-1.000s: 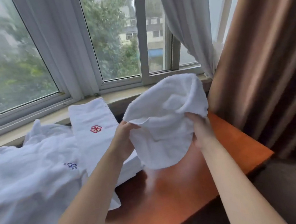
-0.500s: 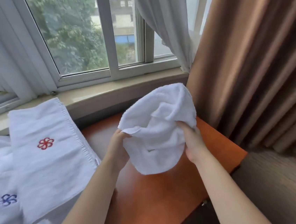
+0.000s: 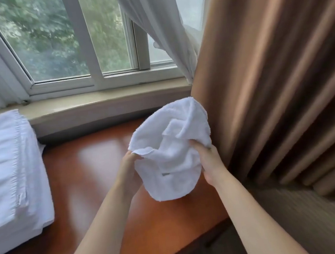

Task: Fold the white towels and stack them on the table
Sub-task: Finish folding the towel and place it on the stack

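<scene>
Since the earlier frames the view has swung right: the folded stack has slid to the far left edge, the brown curtain fills more of the picture, and both hands keep the same hold on the small towel.

Left hand (image 3: pixel 128 169) pinches the left edge of the white towel (image 3: pixel 170 150), fingers curled on a turned-over flap. Right hand (image 3: pixel 209 161) grips the right side, fingers bunched into the cloth, thumb side hidden behind it. Towel is crumpled, unfolded, held up between the two hands above the bench (image 3: pixel 89 176); its lower edge hangs free, not touching the wood as far as can be told.

Well left of the left hand, a folded white towel stack (image 3: pixel 10 174) lies on the bench, a red embroidered mark partly cut off by the frame edge. Beyond the hands runs the window sill (image 3: pixel 102 102) with the window (image 3: pixel 58 39) above. Just right of the right hand hangs the brown curtain (image 3: pixel 277 78), with a white sheer curtain (image 3: pixel 160 24) behind it.
</scene>
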Demonstrator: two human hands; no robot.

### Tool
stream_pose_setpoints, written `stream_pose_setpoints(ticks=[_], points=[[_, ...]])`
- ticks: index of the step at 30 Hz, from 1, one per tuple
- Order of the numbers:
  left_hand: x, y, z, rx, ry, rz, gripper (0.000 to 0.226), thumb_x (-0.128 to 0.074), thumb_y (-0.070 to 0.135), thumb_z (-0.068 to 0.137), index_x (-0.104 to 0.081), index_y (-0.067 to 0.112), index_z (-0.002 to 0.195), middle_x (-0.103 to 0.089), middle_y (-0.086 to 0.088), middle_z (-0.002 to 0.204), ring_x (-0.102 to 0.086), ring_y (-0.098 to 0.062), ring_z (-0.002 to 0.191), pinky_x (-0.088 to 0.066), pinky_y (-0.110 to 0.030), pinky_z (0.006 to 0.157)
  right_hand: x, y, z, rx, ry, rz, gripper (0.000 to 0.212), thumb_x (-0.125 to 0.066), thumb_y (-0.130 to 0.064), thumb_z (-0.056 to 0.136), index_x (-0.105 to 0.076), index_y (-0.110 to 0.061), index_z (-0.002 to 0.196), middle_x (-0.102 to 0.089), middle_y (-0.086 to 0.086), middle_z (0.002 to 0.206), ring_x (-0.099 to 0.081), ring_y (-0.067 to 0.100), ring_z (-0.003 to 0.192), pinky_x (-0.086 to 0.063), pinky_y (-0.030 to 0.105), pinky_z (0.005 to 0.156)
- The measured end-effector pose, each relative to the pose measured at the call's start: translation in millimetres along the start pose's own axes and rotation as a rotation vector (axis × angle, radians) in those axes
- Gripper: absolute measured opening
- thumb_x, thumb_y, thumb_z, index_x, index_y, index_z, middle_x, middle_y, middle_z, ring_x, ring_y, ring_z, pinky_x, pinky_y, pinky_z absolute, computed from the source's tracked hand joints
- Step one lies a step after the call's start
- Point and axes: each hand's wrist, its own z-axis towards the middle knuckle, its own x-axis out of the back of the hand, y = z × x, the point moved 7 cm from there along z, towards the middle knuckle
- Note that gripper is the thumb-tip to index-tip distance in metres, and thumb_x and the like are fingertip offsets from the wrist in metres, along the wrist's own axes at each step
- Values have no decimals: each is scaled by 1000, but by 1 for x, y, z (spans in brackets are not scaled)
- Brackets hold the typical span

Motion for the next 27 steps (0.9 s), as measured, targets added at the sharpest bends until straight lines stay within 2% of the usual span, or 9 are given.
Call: stream_pose_setpoints(ticks=[4,6,9,12,16,19,21,25,27], points=[[-43,-25,7,2,76,-77,52,-60,14,77,-58,6,128,-64,-21,114,-63,-39,105,-52,-47,85,43,-18,24,-33,-121,-77,43,-72,-48,81,-70,-15,109,-74,8,101,-71,25,96,-57,45,88],[-53,-33,10,18,113,-68,41,-63,16,74,-66,6,114,-67,-19,107,-63,-39,103,-49,-46,88,51,-17,35,-60,-175,-94,43,-72,-47,81,-70,-15,109,-73,11,103,-71,27,97,-56,46,89],[-57,-37,23,17,167,-92,24,-64,15,69,-75,15,91,-70,-12,95,-67,-32,92,-53,-39,80,57,-8,56,-114,-227,-116,38,-71,-43,85,-68,-17,112,-73,9,104,-71,25,97,-56,46,90],[-60,-39,43,3,194,-136,30,-70,16,63,-77,17,92,-72,-11,96,-71,-26,88,-58,-34,71,60,-8,81,-140,-263,-96,38,-71,-38,86,-67,-18,118,-73,5,106,-70,23,99,-54,46,93],[-70,-41,71,19,246,-159,46,-68,18,62,-67,10,108,-70,-13,100,-69,-27,89,-57,-35,74,70,-16,115,-148,-286,-102,36,-71,-36,86,-68,-17,116,-74,5,105,-72,22,96,-57,41,88],[-87,-37,85,5,275,-152,50,-73,20,54,-68,9,103,-66,-16,99,-65,-30,90,-50,-40,83,82,-24,136,-153,-314,-117,35,-71,-36,86,-68,-17,116,-74,5,106,-71,22,98,-56,41,89],[-97,-38,93,-6,301,-155,44,-73,19,53,-71,9,96,-65,-17,98,-64,-31,89,-48,-41,84,90,-27,147,-162,-347,-113,36,-71,-35,86,-68,-17,117,-74,5,106,-71,22,98,-56,40,87],[-121,-37,103,-91,376,-156,29,-66,14,62,-75,13,90,-70,-14,92,-69,-28,84,-54,-36,76,102,-35,172,-174,-449,-155,35,-70,-39,86,-69,-17,113,-74,5,102,-72,22,95,-56,37,80],[-133,-44,99,-126,465,-199,25,-62,12,65,-77,15,86,-70,-13,90,-67,-29,84,-51,-39,81,107,-41,183,-188,-526,-210,35,-70,-38,86,-69,-15,112,-74,6,100,-72,23,94,-55,35,76]])
